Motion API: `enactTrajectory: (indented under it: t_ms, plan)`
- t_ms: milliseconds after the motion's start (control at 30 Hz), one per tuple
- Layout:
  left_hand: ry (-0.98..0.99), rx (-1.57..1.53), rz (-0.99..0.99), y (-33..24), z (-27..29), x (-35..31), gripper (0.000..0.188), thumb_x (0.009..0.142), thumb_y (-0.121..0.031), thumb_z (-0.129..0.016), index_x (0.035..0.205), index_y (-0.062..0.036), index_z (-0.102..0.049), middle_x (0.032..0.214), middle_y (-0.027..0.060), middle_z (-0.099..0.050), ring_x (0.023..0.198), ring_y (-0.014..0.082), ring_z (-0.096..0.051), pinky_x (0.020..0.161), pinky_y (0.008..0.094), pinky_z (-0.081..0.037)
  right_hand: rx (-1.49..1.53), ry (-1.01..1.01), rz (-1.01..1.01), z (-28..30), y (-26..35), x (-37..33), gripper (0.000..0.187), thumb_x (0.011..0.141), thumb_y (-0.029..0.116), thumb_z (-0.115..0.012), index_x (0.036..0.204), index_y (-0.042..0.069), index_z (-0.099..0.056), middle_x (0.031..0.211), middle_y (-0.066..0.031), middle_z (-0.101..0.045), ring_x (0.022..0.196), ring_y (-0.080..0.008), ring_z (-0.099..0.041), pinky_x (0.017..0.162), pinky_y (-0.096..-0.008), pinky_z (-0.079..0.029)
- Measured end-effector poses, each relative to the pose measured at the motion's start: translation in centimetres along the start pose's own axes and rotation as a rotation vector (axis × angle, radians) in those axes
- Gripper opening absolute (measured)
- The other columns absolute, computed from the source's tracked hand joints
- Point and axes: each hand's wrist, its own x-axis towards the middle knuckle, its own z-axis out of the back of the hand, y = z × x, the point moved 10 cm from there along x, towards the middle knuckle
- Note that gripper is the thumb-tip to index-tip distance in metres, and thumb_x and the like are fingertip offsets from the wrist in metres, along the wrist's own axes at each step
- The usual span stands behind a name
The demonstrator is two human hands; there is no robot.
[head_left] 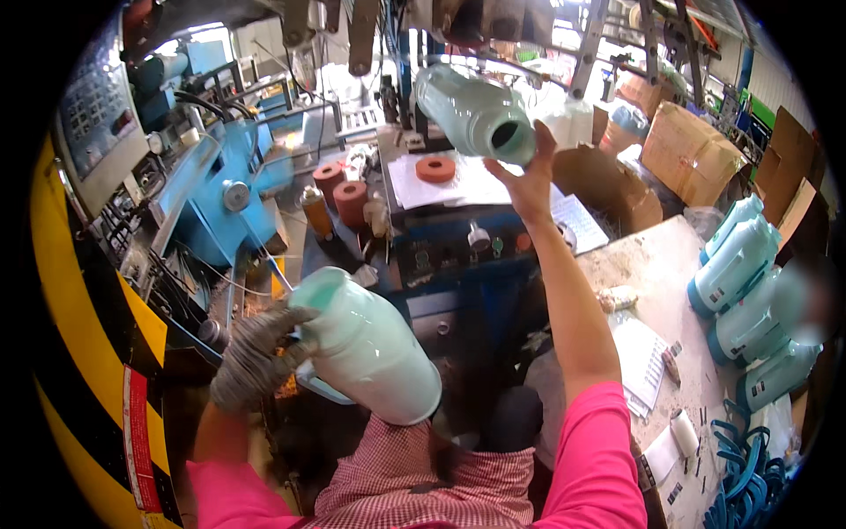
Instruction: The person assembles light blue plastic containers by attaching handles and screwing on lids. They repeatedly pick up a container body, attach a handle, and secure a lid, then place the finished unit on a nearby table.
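My left hand (262,354), in a grey work glove, grips a pale green, glossy bottle (374,353) near its wide open mouth. This bottle tilts with its mouth to the upper left and its base above my lap. My right hand (531,181) is bare and raised, with thumb and fingers on the rim of a second pale green bottle (454,106). That one lies tilted at the machine, its dark opening turned towards me. Its far end is partly hidden among the machine parts.
A control panel (449,251) carries papers and a red-brown ring (435,169). Several finished-looking green bottles (736,256) stand on the right table (652,256), beside blue straps (749,467). Blue machinery (238,185) and a yellow-black striped guard (97,335) are on the left. A cardboard box (692,145) sits behind.
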Motion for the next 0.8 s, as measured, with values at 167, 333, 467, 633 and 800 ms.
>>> enactTrajectory:
  t_ms: [167,333,467,633,800]
  plan:
    - [-0.118,-0.296,0.038,6.3,2.3,-1.5,0.041,0.075,-0.026,-0.074,0.105,-0.0013,-0.061,0.087,0.004,-0.063,0.079,0.0097,-0.058,0.073,0.0278,-0.049,-0.745,0.376,-0.289,4.2,-15.4,-15.6,0.059,0.068,0.012,-0.076,0.121,0.01,-0.05,0.111,-0.0141,-0.061,0.107,-0.0356,-0.057,0.094,-0.0434,-0.044]
    - [-0.352,-0.391,0.122,7.4,1.9,-3.4,0.084,0.076,-0.053,-0.074,0.131,0.0046,-0.047,0.123,0.0142,-0.055,0.108,0.0231,-0.055,0.091,0.0359,-0.047,-0.991,0.71,-0.482,3.3,-18.0,-20.3,0.073,0.072,0.017,-0.067,0.14,0.017,-0.038,0.111,-0.0186,-0.064,0.107,-0.0341,-0.061,0.096,-0.0459,-0.044]
    - [-0.409,-0.702,0.024,7.1,-0.6,-3.5,0.063,0.091,-0.037,-0.061,0.134,0.0038,-0.043,0.131,0.0196,-0.049,0.115,0.0316,-0.052,0.098,0.043,-0.045,-0.655,0.542,-0.405,3.6,-14.5,-18.4,0.07,0.074,0.028,-0.073,0.132,0.004,-0.042,0.124,-0.0227,-0.056,0.116,-0.0396,-0.056,0.095,-0.045,-0.047]
    - [-0.393,-0.908,0.05,11.7,0.4,-2.5,0.064,0.095,-0.046,-0.05,0.136,0.0029,-0.044,0.14,0.0235,-0.045,0.123,0.0352,-0.05,0.101,0.0476,-0.044,-0.351,0.096,-0.419,14.6,-2.6,-22.5,0.042,0.075,0.022,-0.074,0.11,0.005,-0.058,0.097,-0.0166,-0.067,0.086,-0.0285,-0.066,0.078,-0.0384,-0.052]
    - [-0.392,-0.667,-0.304,4.0,-4.8,0.8,0.054,0.094,-0.049,-0.051,0.127,-0.0061,-0.051,0.132,0.0229,-0.052,0.118,0.0368,-0.054,0.095,0.0479,-0.047,-0.687,-0.341,-0.747,40.5,7.6,-35.1,0.018,0.082,0.008,-0.066,0.099,0.002,-0.064,0.084,-0.0072,-0.066,0.065,-0.0119,-0.059,0.059,-0.0289,-0.05]
